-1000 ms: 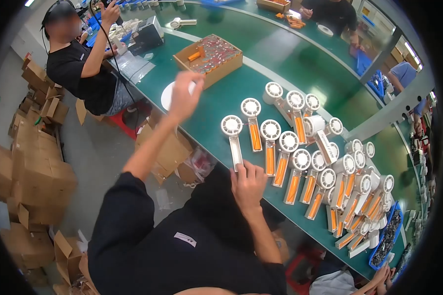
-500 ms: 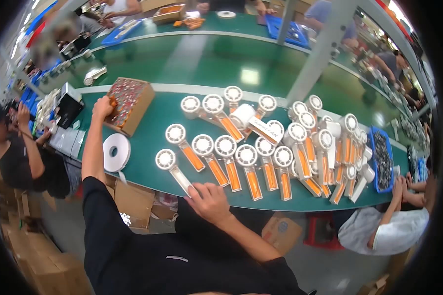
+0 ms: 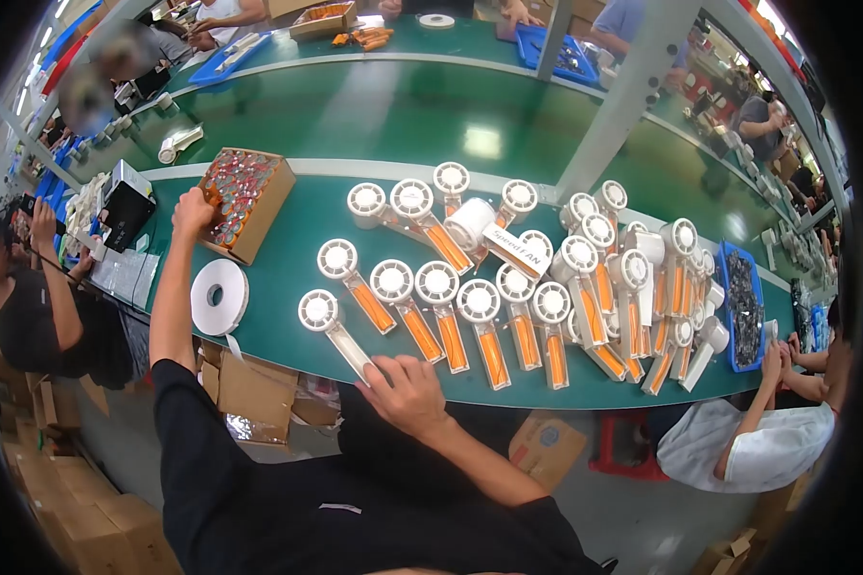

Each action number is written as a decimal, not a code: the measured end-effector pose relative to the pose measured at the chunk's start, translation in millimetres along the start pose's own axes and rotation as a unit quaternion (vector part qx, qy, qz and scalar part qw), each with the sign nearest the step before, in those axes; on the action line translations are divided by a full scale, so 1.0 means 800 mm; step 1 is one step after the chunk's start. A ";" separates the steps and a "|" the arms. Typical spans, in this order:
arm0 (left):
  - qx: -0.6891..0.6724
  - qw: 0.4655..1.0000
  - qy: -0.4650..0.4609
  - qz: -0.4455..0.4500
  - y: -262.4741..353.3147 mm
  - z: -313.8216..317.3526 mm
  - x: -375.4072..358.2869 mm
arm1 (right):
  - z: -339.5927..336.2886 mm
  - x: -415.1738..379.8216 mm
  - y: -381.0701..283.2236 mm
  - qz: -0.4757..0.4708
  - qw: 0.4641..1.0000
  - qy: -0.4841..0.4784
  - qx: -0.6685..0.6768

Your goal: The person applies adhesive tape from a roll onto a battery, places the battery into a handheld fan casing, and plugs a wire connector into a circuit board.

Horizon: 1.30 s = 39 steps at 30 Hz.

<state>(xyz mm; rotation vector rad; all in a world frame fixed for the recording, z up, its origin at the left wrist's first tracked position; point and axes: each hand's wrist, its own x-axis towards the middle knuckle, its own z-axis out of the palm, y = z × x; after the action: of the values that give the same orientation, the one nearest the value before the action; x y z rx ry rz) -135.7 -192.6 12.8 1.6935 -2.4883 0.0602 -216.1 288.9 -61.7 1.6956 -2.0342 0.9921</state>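
Note:
My left hand [image 3: 196,213] is at the left side of a cardboard box [image 3: 270,213] full of orange battery-like cells [image 3: 243,187], its fingers closed round an orange piece. My right hand [image 3: 403,391] grips the handle end of a white fan [image 3: 320,311] at the table's front edge; that handle shows no orange inside. Several white fans with orange cells in their handles [image 3: 491,356] lie in rows to the right, some piled up. A small box marked SpeedFAN [image 3: 516,251] rests on some of them.
A roll of white tape [image 3: 220,297] lies near the front left edge. Blue trays [image 3: 741,307] hold dark parts at the right. A grey post [image 3: 623,105] rises behind the fans. People sit at the left [image 3: 58,307] and right [image 3: 758,441].
My left hand stays at the box, shifted slightly with the whole view. My right hand still holds the same fan handle. Nothing else on the near table has clearly moved.

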 end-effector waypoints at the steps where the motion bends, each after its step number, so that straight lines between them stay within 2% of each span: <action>1: 0.006 1.000 0.004 -0.004 0.001 -0.012 0.000 | 0.001 0.000 0.000 -0.001 1.000 0.000 0.003; 5: 0.106 0.991 0.033 0.069 -0.010 -0.062 -0.016 | -0.002 -0.001 -0.001 0.010 1.000 0.009 0.027; 9: -0.015 0.989 0.092 0.114 -0.044 -0.107 -0.053 | -0.008 0.005 -0.001 0.021 0.994 0.059 0.092; 11: -0.126 0.971 0.118 0.166 -0.039 -0.133 -0.113 | -0.012 0.004 -0.005 0.029 0.986 0.092 0.138; 12: -0.214 0.941 0.167 0.201 -0.033 -0.131 -0.153 | -0.014 0.003 -0.008 0.031 0.980 0.110 0.163; 13: -0.266 0.931 0.183 0.169 -0.006 -0.140 -0.211 | -0.017 0.003 -0.011 0.033 0.974 0.125 0.188; 14: -0.260 0.909 0.245 0.215 0.007 -0.134 -0.257 | -0.021 0.008 -0.018 0.048 0.961 0.115 0.248; 15: -0.261 0.904 0.231 0.248 0.023 -0.137 -0.305 | -0.027 0.016 -0.029 0.063 0.944 0.103 0.307; 16: -0.247 0.873 0.277 0.317 0.033 -0.125 -0.336 | -0.031 0.024 -0.037 0.079 0.924 0.091 0.364; 17: -0.243 0.864 0.296 0.328 0.051 -0.115 -0.374 | -0.032 0.033 -0.043 0.115 0.884 0.030 0.453; 18: -0.238 0.855 0.314 0.338 0.070 -0.106 -0.407 | -0.029 0.038 -0.048 0.172 0.820 -0.009 0.545; 20: -0.267 0.840 0.300 0.365 0.095 -0.085 -0.448 | -0.023 0.043 -0.057 0.279 0.654 -0.094 0.697; 21: -0.274 0.834 0.306 0.369 0.101 -0.076 -0.454 | -0.006 0.034 -0.056 0.253 0.607 -0.088 0.748; 22: -0.281 0.830 0.309 0.370 0.105 -0.066 -0.457 | -0.029 0.056 -0.064 0.296 0.556 -0.032 0.776; 24: -0.324 0.831 0.297 0.342 0.114 -0.060 -0.464 | -0.030 0.058 -0.057 0.319 0.596 -0.041 0.736; 26: -0.379 0.838 0.247 0.304 0.113 -0.054 -0.470 | -0.025 0.057 -0.050 0.316 0.625 -0.033 0.714; 27: -0.370 0.848 0.249 0.287 0.117 -0.055 -0.471 | -0.019 0.056 -0.047 0.277 0.680 0.003 0.678; 29: -0.354 0.862 0.256 0.258 0.126 -0.061 -0.473 | -0.027 0.059 -0.046 0.234 0.760 0.036 0.606; 31: -0.459 0.841 0.215 0.189 0.122 -0.050 -0.490 | -0.029 0.061 -0.038 0.162 0.836 0.082 0.517; 33: -0.564 0.794 0.179 0.139 0.129 -0.056 -0.496 | -0.031 0.061 -0.028 0.115 0.873 0.094 0.465; 34: -0.608 0.777 0.117 0.113 0.124 -0.053 -0.496 | -0.031 0.061 -0.026 0.090 0.888 0.099 0.440; 36: -0.684 0.727 -0.003 0.056 0.108 -0.044 -0.497 | -0.026 0.049 -0.028 0.134 0.851 0.054 0.505; 37: -0.687 0.726 0.001 0.028 0.111 -0.046 -0.492 | -0.025 0.044 -0.031 0.151 0.829 0.039 0.538; 39: -0.646 0.764 0.011 0.009 0.098 -0.050 -0.477 | -0.028 0.042 -0.036 0.156 0.775 0.011 0.612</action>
<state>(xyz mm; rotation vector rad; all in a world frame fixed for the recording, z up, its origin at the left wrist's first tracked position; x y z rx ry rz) -67.1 192.4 5.8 0.9492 -1.6199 -1.2783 -201.4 277.8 -15.4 1.7115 -1.6712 2.8576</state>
